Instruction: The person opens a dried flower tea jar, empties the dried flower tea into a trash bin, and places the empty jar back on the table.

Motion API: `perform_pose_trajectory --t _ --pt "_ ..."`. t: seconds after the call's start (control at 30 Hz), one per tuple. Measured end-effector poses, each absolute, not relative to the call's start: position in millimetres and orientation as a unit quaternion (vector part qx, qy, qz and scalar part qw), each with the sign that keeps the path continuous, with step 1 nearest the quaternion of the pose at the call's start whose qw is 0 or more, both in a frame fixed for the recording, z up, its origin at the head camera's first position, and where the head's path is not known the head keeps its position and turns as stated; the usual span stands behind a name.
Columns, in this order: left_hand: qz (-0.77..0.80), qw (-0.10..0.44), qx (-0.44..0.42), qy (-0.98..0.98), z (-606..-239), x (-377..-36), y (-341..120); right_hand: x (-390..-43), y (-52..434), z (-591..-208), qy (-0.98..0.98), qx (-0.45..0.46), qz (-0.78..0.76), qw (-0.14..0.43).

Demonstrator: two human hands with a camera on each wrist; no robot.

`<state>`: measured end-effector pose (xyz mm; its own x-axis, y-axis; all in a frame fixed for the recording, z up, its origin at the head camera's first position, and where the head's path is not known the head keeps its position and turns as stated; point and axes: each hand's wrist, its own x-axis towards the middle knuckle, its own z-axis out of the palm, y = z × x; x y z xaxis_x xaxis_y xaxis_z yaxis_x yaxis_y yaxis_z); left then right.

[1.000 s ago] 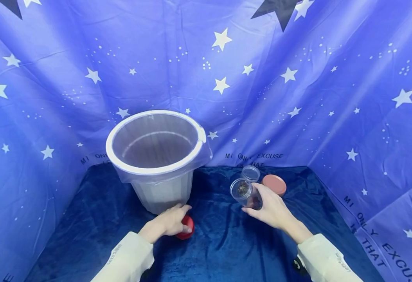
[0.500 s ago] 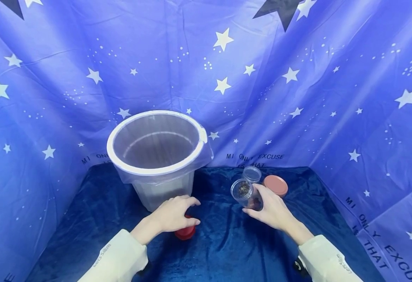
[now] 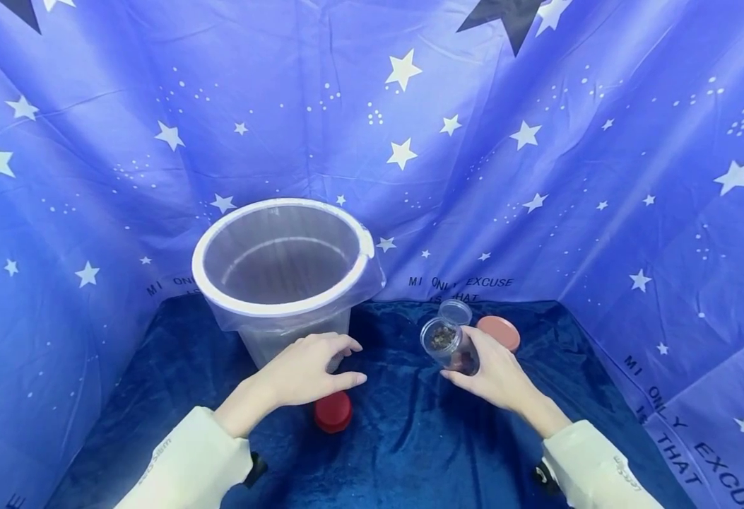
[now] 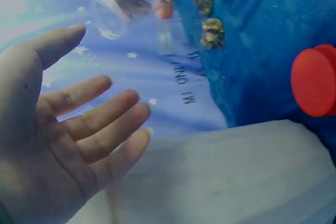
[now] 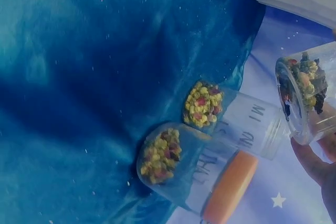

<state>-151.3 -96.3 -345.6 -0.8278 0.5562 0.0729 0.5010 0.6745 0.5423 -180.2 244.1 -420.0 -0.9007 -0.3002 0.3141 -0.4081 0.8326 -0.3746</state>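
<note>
My right hand [image 3: 495,371] grips a clear jar [image 3: 467,359] with dried flowers at its bottom, its mouth uncovered. In the right wrist view this jar [image 5: 299,95] is off the cloth. Two similar jars stand behind it: an uncapped jar [image 5: 205,106] and a jar with an orange-pink lid [image 5: 231,187]. My left hand [image 3: 298,371] hovers in front of the bucket, fingers spread and relaxed, holding nothing, as its palm [image 4: 63,150] shows. Just below it on the cloth lies a red lid [image 3: 333,413]; in the left wrist view a second red edge shows behind its face.
A white bucket [image 3: 219,300] lined with a clear plastic bag stands left of centre at the back. Dark blue cloth [image 3: 410,438] covers the surface. A blue star-patterned curtain [image 3: 321,162] encloses the back and sides.
My left hand has let go of the red lid, rising and opening away from it. The right hand, still holding the jar, has shifted slightly upward.
</note>
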Motion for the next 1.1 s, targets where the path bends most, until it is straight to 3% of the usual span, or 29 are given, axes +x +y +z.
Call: perform_pose_trajectory --t 0.17,0.57,0.87,1.1 --pt "0.298 0.085 0.299 0.902 -328 -148 -103 -186 247 -410 -0.95 0.194 0.213 0.124" --pt "0.336 0.065 0.305 0.889 -301 -147 -122 -198 248 -380 -0.951 0.19 0.216 0.117" --pt "0.476 0.098 0.291 0.824 -276 -152 -146 -204 245 -361 -0.947 0.188 0.236 0.109" --pt "0.548 0.045 0.233 0.802 -262 -154 -171 -211 241 -356 -0.942 0.2 0.247 0.109"
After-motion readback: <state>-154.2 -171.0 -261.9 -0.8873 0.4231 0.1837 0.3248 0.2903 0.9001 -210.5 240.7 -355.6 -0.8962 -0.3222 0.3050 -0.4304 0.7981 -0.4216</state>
